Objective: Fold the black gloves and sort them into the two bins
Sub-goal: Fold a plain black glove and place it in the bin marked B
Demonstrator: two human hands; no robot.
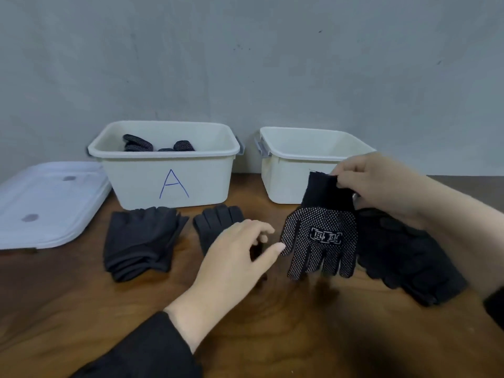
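Two cream plastic bins stand side by side at the back of the dark wooden worktop [272,336], against a grey wall [245,64]. I see the left bin [141,181] marked with a blue letter A on its front, and dotted black gloves [139,144] lie inside it, their tips showing above the rim. The right bin [286,173] is partly hidden behind my right hand, and I cannot tell what it holds. A stack of white lids [46,205] lies flat to the left of bin A.

In front of bin A a folded pile of plain black gloves [139,241] rests on the wood. Just to its right lies another plain black glove [215,222], fingers toward the bins, partly covered by my left hand. At the far right a heap of thicker black gloves [406,255] sits under my right forearm.

My right hand [381,184] pinches the cuff of a dotted black glove [321,238], which hangs fingers down, white-dotted palm facing me, its tips just above the worktop between the plain glove and the heap. My left hand [234,255] hovers with fingers loosely spread, holding nothing, its thumb close to the hanging glove's thumb; I cannot tell if they touch.
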